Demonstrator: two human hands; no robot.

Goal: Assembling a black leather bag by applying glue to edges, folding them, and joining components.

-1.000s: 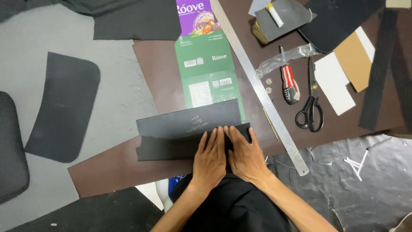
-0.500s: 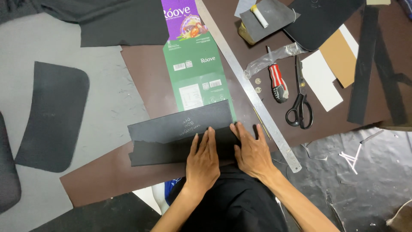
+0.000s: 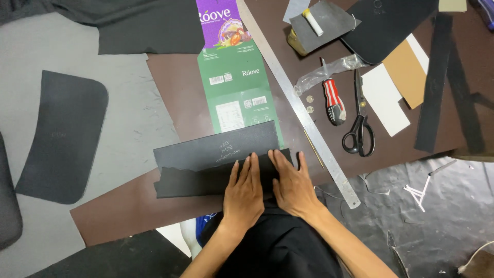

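The person is pressing both hands flat on a folded black sheet that is lying across the near edge of a brown leather mat. The left hand is lying palm down on the lower flap of the sheet, its fingers stretched out straight and close together, gripping nothing. The right hand is sitting just beside it, touching or almost touching it, fingers likewise spread flat on the sheet's right end with the thumb pointing outward; it is holding nothing either, only bearing down.

Taking the black sheet as the landmark: a flattened green and purple carton is running away from its far edge, partly tucked under it. A long steel ruler is slanting past the sheet's right end, its near tip ending beyond the right hand. Further right of the ruler a red-handled screwdriver and black scissors are lying side by side, with a white card and a tan card beyond them. Well to the left of the sheet, off the mat, a rounded dark grey cut piece is resting on the grey floor.
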